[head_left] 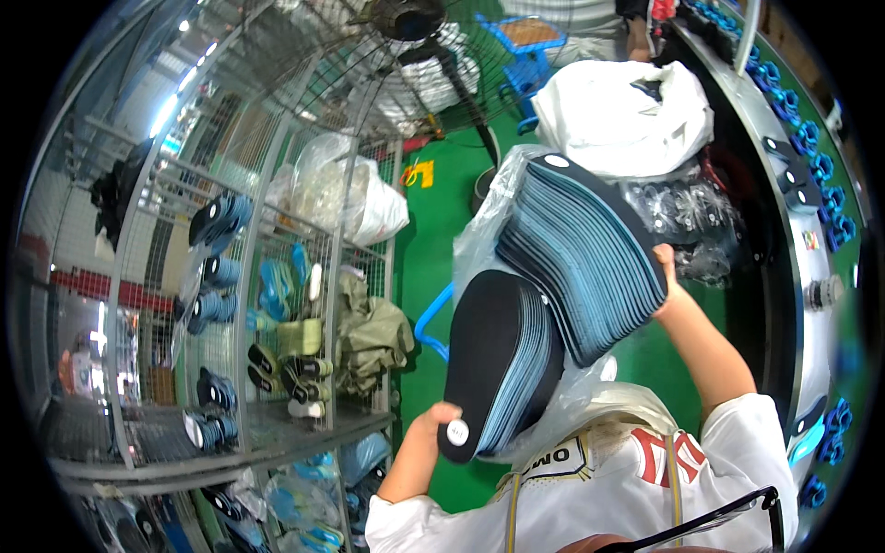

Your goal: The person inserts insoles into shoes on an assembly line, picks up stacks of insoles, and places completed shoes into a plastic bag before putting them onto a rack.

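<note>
Thing held: a long curved stack of flat shoe insoles, black on top and light blue at the edges [562, 276]. It bends like a rainbow between the two hands, up in the air in the middle of the view.
Left hand: the left hand [433, 424] is at the near, low end of the stack. Its grip is closed around the edge of the last black insole, next to a small round white sticker [457, 431].
Right hand: the right hand [666, 276] is at the right side of the stack. Its grip presses on the stack's edge; how far the fingers curl I cannot tell.
Under the stack: a clear plastic bag [581, 401] hangs just below the insoles, touching them.
Far right: a big white bag [618, 115] sits past the stack.
Left side: a grey wire rack [258, 369] holds more shoe parts.
Floor: the green floor [433, 249] shows between rack and stack.
Right edge: a curved counter [784, 212] has blue clips [816, 138] on it.
</note>
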`<state>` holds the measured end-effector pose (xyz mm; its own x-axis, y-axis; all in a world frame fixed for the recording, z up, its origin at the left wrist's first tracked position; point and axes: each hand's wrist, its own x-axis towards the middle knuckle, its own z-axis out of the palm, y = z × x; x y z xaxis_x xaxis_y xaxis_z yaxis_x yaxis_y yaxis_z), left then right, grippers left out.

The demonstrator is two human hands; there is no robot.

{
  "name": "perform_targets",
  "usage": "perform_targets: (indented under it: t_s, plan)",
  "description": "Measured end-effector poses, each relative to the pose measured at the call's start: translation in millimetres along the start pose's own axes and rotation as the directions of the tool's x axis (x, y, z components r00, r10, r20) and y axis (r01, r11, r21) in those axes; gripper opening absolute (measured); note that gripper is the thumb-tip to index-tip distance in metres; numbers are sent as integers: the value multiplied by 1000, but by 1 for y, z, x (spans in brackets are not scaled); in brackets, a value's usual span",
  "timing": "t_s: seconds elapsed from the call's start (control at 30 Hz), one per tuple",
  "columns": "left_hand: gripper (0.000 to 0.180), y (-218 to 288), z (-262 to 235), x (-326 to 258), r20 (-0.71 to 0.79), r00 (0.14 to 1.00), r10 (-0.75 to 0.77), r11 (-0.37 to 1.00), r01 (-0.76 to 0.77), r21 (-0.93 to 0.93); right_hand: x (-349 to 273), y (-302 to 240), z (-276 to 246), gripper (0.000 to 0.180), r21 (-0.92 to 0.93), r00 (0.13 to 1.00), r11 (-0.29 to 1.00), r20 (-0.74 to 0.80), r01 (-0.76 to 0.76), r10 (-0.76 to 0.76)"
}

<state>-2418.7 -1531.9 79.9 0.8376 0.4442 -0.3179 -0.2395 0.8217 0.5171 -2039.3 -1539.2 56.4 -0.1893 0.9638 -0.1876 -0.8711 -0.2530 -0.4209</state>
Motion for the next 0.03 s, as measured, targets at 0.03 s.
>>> perform_targets:
  t_s: [0.03]
  plan:
    - [71,3,4,-7,6,1000,28,1000,-28,4,4,5,-3,69,54,996,997,-85,46,-42]
